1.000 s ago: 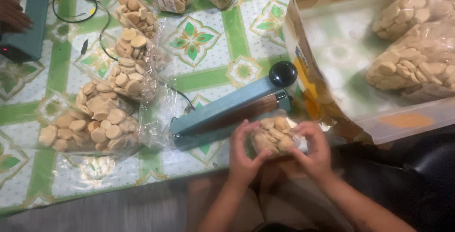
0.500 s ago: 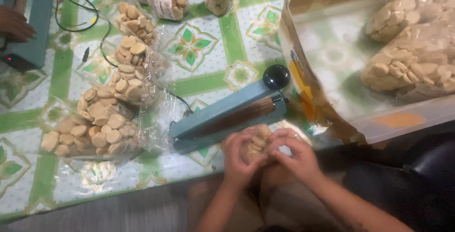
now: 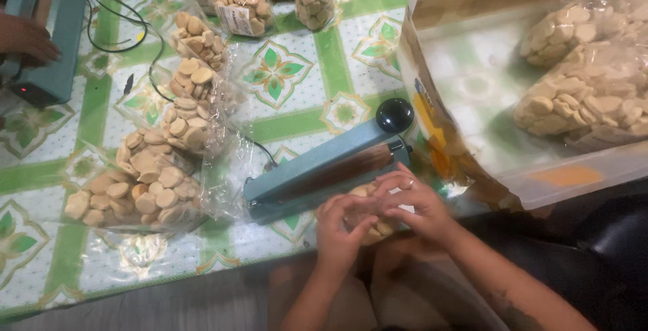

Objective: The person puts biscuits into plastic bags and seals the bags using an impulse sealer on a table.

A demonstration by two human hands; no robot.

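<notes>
Head view: cookie bag [image 3: 370,221] at the table's [image 3: 304,88] near edge, just in front of the sealer [image 3: 324,172]. Left hand [image 3: 343,226] and right hand [image 3: 415,204] both closed around it, fingers pressing its sides.

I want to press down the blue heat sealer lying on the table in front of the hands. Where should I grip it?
Grip the round black knob at the far right end of the blue heat sealer, coming from above. It stands clear at the arm's free end, opposite the corded end.
</notes>
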